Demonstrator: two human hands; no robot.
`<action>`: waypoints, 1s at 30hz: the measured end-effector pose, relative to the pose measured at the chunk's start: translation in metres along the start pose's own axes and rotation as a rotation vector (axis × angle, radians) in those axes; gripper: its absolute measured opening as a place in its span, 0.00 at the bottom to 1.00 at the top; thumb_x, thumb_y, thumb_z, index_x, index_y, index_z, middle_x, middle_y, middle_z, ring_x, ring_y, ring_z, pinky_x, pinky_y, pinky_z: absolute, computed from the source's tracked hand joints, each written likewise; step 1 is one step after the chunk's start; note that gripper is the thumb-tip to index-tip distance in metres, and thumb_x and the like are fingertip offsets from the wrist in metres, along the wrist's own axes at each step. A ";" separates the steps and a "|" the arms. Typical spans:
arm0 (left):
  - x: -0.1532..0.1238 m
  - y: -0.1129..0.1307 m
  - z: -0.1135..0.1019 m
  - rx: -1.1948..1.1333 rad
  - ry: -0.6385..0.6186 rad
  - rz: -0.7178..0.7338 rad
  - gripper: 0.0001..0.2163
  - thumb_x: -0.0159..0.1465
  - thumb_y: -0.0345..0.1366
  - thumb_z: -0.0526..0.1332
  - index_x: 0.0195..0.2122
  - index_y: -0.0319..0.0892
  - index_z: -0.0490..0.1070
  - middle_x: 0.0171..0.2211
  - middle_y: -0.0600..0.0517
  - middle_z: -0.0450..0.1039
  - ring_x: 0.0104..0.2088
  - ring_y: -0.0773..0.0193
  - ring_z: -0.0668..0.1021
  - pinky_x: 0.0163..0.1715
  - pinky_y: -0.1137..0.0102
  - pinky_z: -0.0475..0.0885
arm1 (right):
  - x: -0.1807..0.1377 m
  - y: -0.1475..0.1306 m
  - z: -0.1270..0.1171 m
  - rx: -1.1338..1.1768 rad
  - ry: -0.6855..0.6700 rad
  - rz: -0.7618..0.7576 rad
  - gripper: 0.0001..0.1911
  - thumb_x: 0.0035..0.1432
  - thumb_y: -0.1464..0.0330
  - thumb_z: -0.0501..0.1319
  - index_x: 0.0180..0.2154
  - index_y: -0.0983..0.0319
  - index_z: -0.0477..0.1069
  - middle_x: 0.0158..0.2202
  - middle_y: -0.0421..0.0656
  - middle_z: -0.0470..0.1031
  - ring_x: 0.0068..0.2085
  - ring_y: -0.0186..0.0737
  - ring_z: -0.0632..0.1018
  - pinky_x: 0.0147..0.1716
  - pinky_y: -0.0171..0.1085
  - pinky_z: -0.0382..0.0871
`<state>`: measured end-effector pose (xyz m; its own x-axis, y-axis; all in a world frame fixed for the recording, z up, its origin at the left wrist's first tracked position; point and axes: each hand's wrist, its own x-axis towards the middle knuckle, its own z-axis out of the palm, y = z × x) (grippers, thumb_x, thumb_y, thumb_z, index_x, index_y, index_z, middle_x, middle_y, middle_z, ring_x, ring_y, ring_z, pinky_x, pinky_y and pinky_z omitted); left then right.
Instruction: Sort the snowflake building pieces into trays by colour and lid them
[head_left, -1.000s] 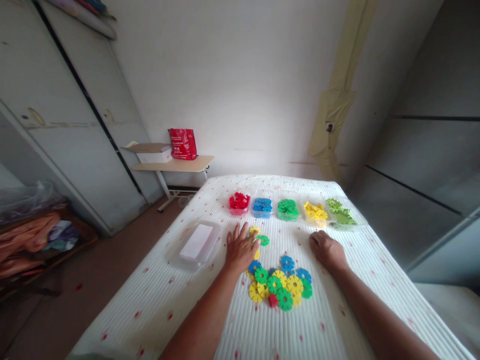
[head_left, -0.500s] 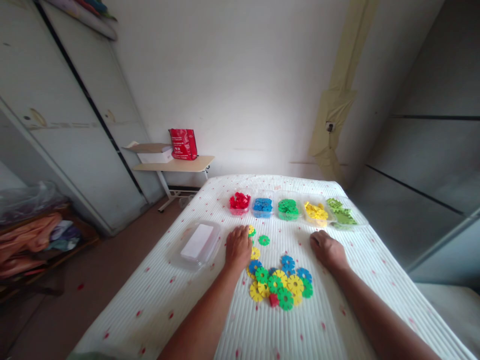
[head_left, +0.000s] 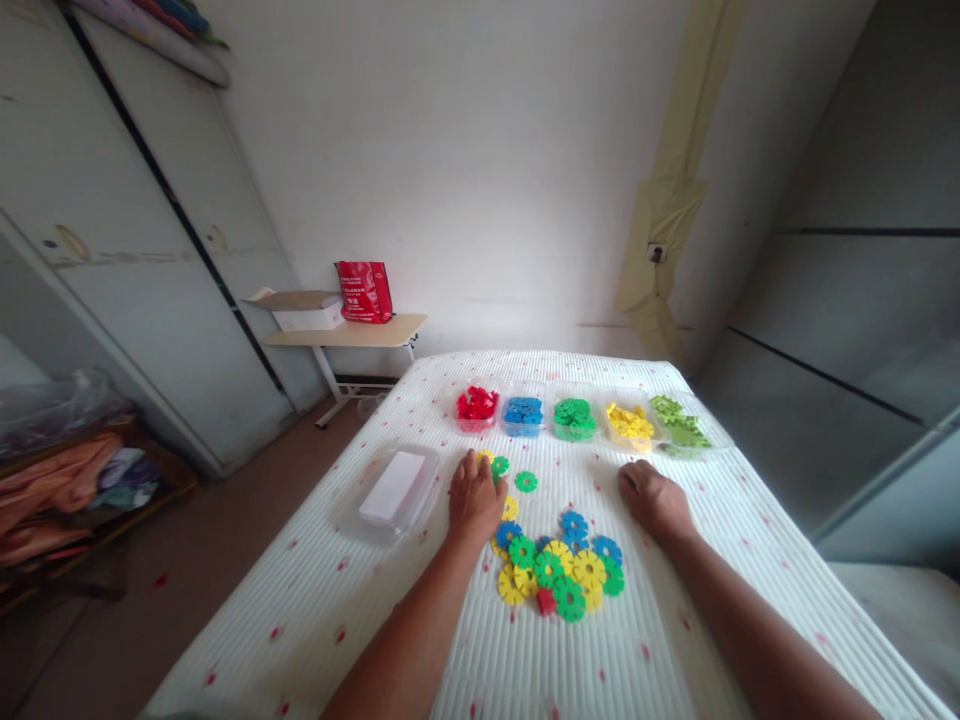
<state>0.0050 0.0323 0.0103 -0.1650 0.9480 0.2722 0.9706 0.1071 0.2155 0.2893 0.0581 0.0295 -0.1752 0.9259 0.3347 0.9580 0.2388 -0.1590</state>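
Observation:
My left hand (head_left: 474, 497) rests on the white bedspread (head_left: 352, 590) with its fingers curled. A yellow disc (head_left: 484, 458) and a green disc (head_left: 500, 466) sit at its fingertips, apparently pinched. A lone green disc (head_left: 526, 481) lies just to their right. A pile of flower-shaped discs (head_left: 561, 572) in yellow, green, blue and red lies between my forearms. My right hand (head_left: 654, 498) rests as a loose fist right of the pile, and nothing shows in it.
Along the far side stand clear tubs of red (head_left: 478, 408), blue (head_left: 523, 411), green (head_left: 574, 418), yellow (head_left: 630, 423) and light green (head_left: 681, 431) pieces. A clear lidded box (head_left: 390, 490) lies left of my left hand. Beyond the bed a side table (head_left: 349, 332) carries a red bag.
My left hand's fingers, spread flat a second ago, have curled in over the yellow and green discs and drawn them slightly left. My right hand has stayed put.

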 end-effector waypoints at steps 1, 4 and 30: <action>0.000 0.001 0.000 0.001 -0.001 -0.018 0.24 0.62 0.45 0.51 0.55 0.35 0.62 0.60 0.37 0.56 0.58 0.49 0.61 0.56 0.58 0.57 | 0.000 0.000 0.000 -0.002 -0.001 0.000 0.12 0.58 0.68 0.50 0.28 0.61 0.69 0.31 0.41 0.70 0.28 0.31 0.69 0.25 0.31 0.53; -0.001 0.001 -0.002 -0.020 0.003 -0.024 0.25 0.62 0.44 0.51 0.56 0.31 0.60 0.60 0.34 0.55 0.59 0.48 0.61 0.56 0.59 0.57 | 0.000 0.001 0.001 -0.007 -0.002 -0.001 0.12 0.59 0.68 0.49 0.29 0.61 0.69 0.31 0.41 0.70 0.29 0.31 0.69 0.25 0.31 0.53; -0.009 0.010 -0.036 0.034 -0.047 0.160 0.18 0.61 0.35 0.51 0.52 0.39 0.65 0.49 0.42 0.69 0.51 0.53 0.68 0.50 0.61 0.63 | 0.000 0.003 0.004 -0.021 0.001 -0.016 0.11 0.59 0.68 0.49 0.29 0.61 0.69 0.31 0.41 0.70 0.30 0.32 0.71 0.25 0.31 0.54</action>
<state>0.0096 0.0138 0.0436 -0.0002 0.9667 0.2558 0.9893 -0.0370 0.1408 0.2912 0.0603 0.0253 -0.1906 0.9217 0.3379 0.9596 0.2474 -0.1337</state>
